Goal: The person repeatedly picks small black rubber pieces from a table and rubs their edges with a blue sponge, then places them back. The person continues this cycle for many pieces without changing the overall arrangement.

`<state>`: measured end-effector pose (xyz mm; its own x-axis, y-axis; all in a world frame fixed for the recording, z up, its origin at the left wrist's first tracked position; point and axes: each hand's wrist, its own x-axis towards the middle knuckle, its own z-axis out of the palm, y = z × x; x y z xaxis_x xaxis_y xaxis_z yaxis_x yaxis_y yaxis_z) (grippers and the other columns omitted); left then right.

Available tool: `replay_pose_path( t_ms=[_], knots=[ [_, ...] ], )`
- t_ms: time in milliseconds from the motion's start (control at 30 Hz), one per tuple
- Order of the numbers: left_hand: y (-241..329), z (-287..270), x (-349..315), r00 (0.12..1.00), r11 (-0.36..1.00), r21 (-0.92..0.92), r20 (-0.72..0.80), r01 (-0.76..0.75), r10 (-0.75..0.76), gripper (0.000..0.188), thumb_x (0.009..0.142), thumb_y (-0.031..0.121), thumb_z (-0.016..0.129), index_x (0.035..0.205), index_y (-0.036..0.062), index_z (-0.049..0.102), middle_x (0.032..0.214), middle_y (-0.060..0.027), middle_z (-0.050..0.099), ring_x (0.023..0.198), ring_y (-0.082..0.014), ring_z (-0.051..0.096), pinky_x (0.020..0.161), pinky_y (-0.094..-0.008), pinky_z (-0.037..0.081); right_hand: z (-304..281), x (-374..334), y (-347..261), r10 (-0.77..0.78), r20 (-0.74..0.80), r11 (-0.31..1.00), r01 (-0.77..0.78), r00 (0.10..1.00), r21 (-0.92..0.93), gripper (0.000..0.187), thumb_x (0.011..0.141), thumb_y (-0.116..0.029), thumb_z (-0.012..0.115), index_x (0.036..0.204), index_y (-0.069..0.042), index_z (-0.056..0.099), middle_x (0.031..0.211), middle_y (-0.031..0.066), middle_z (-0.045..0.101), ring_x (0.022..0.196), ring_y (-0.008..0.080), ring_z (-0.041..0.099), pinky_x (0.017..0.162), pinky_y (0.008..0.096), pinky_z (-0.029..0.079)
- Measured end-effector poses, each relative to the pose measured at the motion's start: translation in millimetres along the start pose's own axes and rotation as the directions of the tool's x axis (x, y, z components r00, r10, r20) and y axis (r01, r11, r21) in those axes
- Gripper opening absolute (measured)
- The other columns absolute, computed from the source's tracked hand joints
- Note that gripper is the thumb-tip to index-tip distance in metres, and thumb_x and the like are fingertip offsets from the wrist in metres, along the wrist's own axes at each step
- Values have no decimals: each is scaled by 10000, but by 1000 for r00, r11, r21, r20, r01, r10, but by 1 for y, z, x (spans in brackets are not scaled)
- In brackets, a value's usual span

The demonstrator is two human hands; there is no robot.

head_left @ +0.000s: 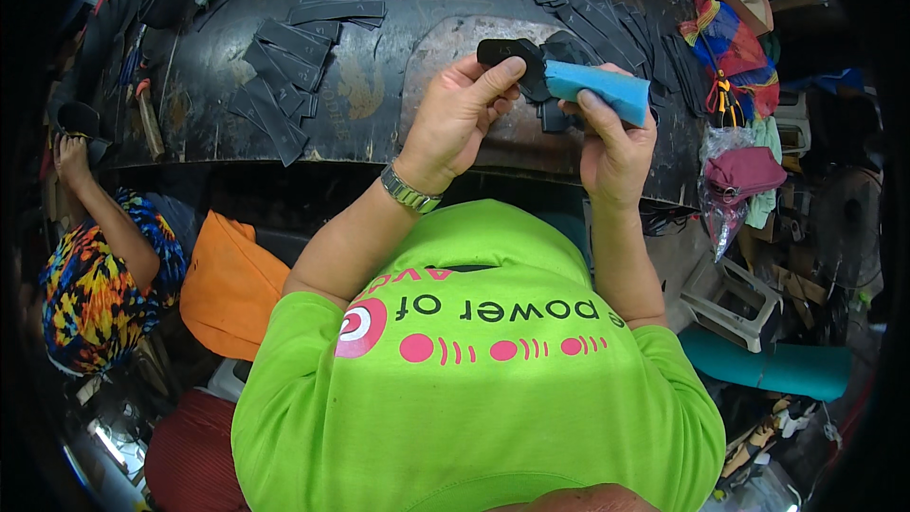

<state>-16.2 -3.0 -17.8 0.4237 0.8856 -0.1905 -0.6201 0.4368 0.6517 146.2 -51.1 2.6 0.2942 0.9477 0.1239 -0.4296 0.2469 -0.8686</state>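
Lime shirt (493, 389): nearest the lens, filling the lower middle of view.
Left hand (459, 116): closed in a pinch, thumb on top and fingers beneath, gripping the black piece (498, 50).
Right hand (614, 144): closed on the blue block (607, 90), thumb against its near face, other fingers mostly hidden behind.
Joint: the relation to watch. Block's left end meets or overlaps the piece's right side, between the two hands; true contact cannot be confirmed from this angle.
Block bearing: right of the left hand, just beyond the right palm; right hand nearer. Long axis roughly crosswise, left end pointing at the piece and tipped slightly away from the wearer.
Piece bearing: over the dark table (353, 147), at the left fingertips. Rounded free end points left; long axis roughly crosswise, right part dipping toward the wearer.
Black strips (336, 10): loose fans on the table, beyond and left of the hands.
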Motion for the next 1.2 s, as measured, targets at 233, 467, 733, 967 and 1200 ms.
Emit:
replay_pose_path(
  t_ms=[233, 467, 733, 967, 1200],
  knots=[
    [-8, 1, 0, 1000, 996, -91, -23, 1, -3, 79, 891, 175, 679, 940, 116, 660, 878, 27, 658, 771, -74, 591, 695, -226, 498, 4, -8, 8, -57, -8, 997, 56, 998, -47, 295, 803, 43, 702, 1080, 16, 605, 1019, 75, 637, 880, 130, 616, 783, 253, 516],
    [-10, 0, 3, 996, 991, -134, -88, -2, -10, 79, 893, 189, 677, 923, 119, 659, 833, 22, 644, 759, -81, 587, 690, -229, 497, 1, -10, 14, -67, 1, 989, 66, 998, -135, 283, 802, 43, 705, 1068, 6, 614, 1006, 47, 640, 884, 95, 591, 798, 224, 483],
    [-3, 1, 3, 992, 983, -185, -123, -9, -14, 86, 891, 196, 682, 911, 117, 655, 804, 14, 627, 743, -92, 578, 667, -233, 477, -1, -9, 16, -59, -7, 987, 57, 998, -152, 284, 794, 63, 697, 1060, 5, 616, 1002, 41, 640, 888, 94, 587, 807, 225, 472],
    [64, -28, 17, 935, 893, 294, 10, -341, 354, 111, 862, 102, 698, 960, 51, 679, 876, -16, 675, 787, -86, 603, 730, -229, 487, -14, 6, 15, -255, -68, 939, 230, 965, -257, 288, 802, 48, 707, 1069, 4, 609, 1048, 65, 627, 951, 137, 585, 892, 265, 452],
    [172, -97, 67, 684, -121, 971, 231, -206, 691, 157, 782, 111, 726, 936, 81, 728, 813, -50, 704, 718, -133, 650, 666, -261, 500, -23, 8, 25, -445, 17, 778, 396, 895, -487, 258, 810, 53, 688, 1046, 12, 592, 1009, 56, 583, 945, 136, 552, 866, 258, 426]
  ],
)
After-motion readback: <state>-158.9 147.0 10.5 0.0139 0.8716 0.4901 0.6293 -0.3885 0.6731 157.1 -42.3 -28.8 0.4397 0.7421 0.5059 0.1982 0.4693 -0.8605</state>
